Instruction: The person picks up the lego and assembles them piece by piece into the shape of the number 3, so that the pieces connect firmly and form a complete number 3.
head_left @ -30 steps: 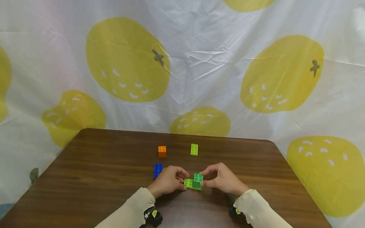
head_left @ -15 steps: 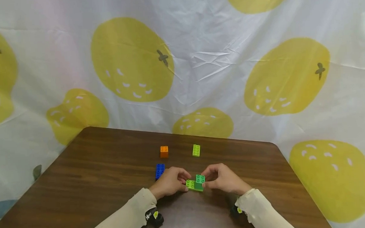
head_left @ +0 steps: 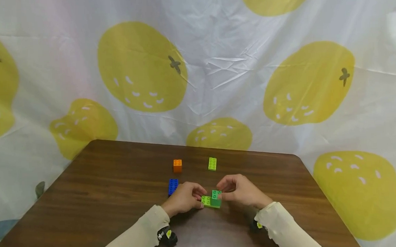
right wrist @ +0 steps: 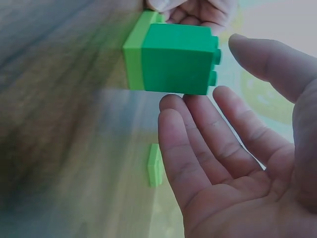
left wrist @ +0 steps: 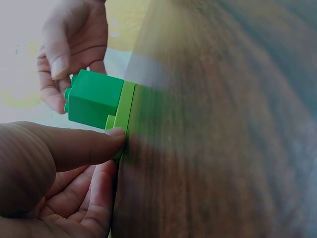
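A dark green toy building brick (head_left: 215, 201) sits on the right end of a flat lime-green brick (head_left: 206, 200). My left hand (head_left: 185, 197) pinches that lime brick at its left end between thumb and fingers. In the left wrist view the thumb presses near the edge of the lime brick (left wrist: 126, 105). My right hand (head_left: 243, 192) is beside the green brick, its thumb apart from it. Loosely spread fingers (right wrist: 200, 144) lie close under the green brick (right wrist: 178, 59) in the right wrist view; whether a fingertip touches it, I cannot tell.
On the wooden table (head_left: 121, 177), a blue brick (head_left: 173, 186) lies just behind my left hand. An orange brick (head_left: 177, 166) and a second flat lime brick (head_left: 212, 163) stand farther back. A lemon-print cloth (head_left: 223, 86) hangs behind the table.
My right thumb and fingers have come off the green brick and loosened. The left hand keeps its pinch on the lime brick, and the two bricks stay together.
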A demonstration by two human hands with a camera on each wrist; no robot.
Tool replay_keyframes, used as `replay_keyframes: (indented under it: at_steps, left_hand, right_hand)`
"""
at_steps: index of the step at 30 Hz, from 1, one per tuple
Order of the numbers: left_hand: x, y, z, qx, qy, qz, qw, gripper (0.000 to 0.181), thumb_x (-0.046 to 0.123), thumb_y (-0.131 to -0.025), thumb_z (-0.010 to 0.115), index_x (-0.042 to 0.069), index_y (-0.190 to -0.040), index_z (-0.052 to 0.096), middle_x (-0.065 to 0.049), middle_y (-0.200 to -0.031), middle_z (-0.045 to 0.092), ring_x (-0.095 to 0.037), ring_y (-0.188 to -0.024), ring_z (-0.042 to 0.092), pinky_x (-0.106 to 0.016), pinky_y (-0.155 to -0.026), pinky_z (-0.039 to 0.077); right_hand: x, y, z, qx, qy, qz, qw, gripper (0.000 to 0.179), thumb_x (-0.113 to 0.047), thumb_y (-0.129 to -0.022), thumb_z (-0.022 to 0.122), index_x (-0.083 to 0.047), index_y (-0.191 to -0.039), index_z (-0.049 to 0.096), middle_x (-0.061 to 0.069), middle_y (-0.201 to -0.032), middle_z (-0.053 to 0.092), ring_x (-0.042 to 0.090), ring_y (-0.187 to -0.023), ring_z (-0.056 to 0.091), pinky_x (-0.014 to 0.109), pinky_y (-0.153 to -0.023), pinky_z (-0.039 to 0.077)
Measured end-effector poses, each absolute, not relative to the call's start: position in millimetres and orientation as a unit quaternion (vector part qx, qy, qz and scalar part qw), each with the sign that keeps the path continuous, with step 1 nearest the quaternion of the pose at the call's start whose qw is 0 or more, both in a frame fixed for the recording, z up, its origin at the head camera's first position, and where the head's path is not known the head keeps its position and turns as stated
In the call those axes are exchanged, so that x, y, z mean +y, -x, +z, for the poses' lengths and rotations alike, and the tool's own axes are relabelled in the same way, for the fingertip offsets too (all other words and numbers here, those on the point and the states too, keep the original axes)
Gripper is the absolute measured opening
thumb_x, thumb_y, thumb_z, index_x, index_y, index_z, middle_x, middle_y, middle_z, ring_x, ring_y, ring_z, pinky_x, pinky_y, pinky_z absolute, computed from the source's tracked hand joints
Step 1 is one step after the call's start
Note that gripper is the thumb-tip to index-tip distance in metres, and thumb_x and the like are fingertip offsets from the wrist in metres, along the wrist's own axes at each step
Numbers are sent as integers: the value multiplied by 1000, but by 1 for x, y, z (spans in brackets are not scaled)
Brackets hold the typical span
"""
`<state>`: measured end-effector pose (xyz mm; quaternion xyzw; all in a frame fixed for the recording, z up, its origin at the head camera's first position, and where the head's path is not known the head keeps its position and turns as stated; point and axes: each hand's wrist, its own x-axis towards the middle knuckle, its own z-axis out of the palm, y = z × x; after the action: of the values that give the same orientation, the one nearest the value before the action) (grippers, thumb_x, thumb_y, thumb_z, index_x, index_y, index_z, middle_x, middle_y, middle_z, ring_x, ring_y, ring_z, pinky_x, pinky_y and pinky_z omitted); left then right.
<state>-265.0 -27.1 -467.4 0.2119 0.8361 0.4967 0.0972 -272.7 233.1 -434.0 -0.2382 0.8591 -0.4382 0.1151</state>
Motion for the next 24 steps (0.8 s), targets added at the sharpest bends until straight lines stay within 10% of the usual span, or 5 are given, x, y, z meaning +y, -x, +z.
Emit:
replay_keyframes:
  at_steps: [24]
  left_hand:
    - [-27, 266, -468, 849, -222, 470, 88, 35, -2, -78, 90, 1, -110, 76, -6, -99, 77, -16, -89, 69, -33, -82, 60]
  right_hand:
    - [208, 285, -416, 864, 269, -418, 79, 28, -30, -94, 81, -14, -116, 75, -1, -106, 77, 16, -92, 74, 30, -80, 61]
